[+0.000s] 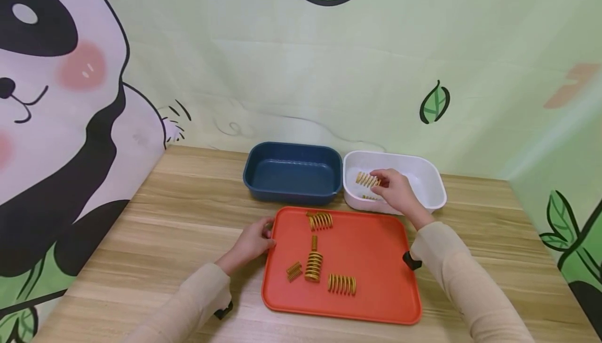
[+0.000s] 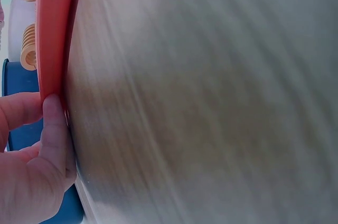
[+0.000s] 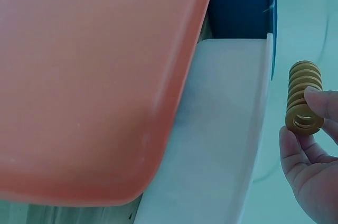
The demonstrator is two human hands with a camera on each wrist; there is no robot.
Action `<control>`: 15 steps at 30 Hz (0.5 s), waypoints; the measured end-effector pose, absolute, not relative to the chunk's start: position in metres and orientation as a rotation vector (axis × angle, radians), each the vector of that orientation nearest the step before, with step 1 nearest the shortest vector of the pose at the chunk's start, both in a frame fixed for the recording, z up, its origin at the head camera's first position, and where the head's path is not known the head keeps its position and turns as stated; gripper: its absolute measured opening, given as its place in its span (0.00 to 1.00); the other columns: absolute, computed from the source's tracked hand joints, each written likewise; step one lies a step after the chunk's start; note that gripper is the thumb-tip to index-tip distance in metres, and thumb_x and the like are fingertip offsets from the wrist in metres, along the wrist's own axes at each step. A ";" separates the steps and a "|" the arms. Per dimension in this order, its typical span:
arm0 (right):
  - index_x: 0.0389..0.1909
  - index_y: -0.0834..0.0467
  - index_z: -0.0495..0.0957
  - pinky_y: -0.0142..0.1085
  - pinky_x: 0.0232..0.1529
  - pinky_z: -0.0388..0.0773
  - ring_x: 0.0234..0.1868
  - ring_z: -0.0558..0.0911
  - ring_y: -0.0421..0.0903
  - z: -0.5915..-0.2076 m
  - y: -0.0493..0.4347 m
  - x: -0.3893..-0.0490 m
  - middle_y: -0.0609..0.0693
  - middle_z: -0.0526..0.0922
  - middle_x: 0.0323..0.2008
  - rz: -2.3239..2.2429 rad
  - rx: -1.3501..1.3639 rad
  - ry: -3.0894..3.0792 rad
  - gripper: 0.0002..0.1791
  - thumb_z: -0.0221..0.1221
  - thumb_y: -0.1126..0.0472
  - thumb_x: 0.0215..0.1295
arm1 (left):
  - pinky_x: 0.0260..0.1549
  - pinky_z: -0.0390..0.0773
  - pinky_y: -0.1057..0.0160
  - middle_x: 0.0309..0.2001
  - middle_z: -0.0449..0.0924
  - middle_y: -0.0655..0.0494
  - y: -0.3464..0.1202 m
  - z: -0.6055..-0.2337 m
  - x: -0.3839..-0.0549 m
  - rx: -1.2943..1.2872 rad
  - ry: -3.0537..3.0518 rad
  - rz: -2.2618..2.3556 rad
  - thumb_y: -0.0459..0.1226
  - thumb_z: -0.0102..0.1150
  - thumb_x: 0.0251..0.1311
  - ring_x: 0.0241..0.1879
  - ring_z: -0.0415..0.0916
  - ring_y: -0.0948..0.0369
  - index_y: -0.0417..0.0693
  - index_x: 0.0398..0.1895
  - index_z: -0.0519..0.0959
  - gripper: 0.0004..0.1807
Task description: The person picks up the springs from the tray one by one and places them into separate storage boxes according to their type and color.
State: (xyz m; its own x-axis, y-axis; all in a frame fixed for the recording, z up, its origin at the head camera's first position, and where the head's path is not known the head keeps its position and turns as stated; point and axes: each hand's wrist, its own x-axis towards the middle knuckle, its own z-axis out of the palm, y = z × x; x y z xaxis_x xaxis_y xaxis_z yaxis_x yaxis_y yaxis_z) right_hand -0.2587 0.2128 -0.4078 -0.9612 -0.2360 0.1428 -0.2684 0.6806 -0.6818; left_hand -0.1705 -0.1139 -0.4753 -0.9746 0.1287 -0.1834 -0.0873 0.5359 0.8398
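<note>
Thumb and fingertips of the right hand (image 1: 398, 191) form a closed grip, grasping a thick gold-coloured metal coil spring (image 1: 363, 179) over the white rectangular plastic container (image 1: 430, 189) at far right. The hand covers part of that container's interior; a second gold spring (image 1: 369, 197) there is partly hidden. The left hand (image 1: 251, 241) has its grip pinched on the left rim of the red rectangular plastic tray (image 1: 381, 259), which the left wrist view cuts off. On the tray lie thick gold springs (image 1: 342, 284) and thin gold springs (image 1: 293, 271); a thin piece (image 1: 310, 214) behind the farthest is hard to make out. Just left of the white container, the dark blue rectangular plastic container (image 1: 293, 196) stands on the wood-grain worktop (image 1: 197, 196).
</note>
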 end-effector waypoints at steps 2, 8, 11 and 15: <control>0.46 0.68 0.73 0.43 0.42 0.72 0.36 0.75 0.54 -0.409 0.214 -0.260 0.65 0.75 0.39 1.157 0.417 -2.844 0.18 0.58 0.70 0.51 | 0.20 0.70 0.68 0.25 0.68 0.51 -0.114 -0.476 -0.170 0.039 2.556 1.411 0.22 0.55 0.45 0.22 0.65 0.62 0.36 0.56 0.65 0.29; 0.46 0.68 0.74 0.41 0.41 0.71 0.36 0.74 0.54 -0.414 0.218 -0.265 0.64 0.75 0.37 1.148 0.385 -2.845 0.18 0.58 0.70 0.51 | 0.20 0.70 0.68 0.25 0.68 0.51 -0.114 -0.476 -0.170 0.050 2.567 1.413 0.22 0.54 0.44 0.22 0.65 0.62 0.35 0.56 0.66 0.29; 0.46 0.68 0.74 0.40 0.40 0.70 0.36 0.74 0.54 -0.415 0.218 -0.267 0.64 0.75 0.36 1.139 0.383 -2.840 0.18 0.58 0.70 0.51 | 0.20 0.70 0.68 0.25 0.68 0.51 -0.114 -0.476 -0.170 0.045 2.561 1.421 0.21 0.54 0.44 0.22 0.65 0.62 0.35 0.56 0.65 0.29; 0.46 0.68 0.74 0.40 0.39 0.70 0.36 0.74 0.54 -0.416 0.219 -0.269 0.64 0.75 0.36 1.112 0.384 -2.858 0.18 0.58 0.70 0.51 | 0.20 0.70 0.68 0.25 0.68 0.51 -0.114 -0.476 -0.170 0.036 2.549 1.434 0.21 0.54 0.45 0.21 0.65 0.62 0.35 0.56 0.65 0.29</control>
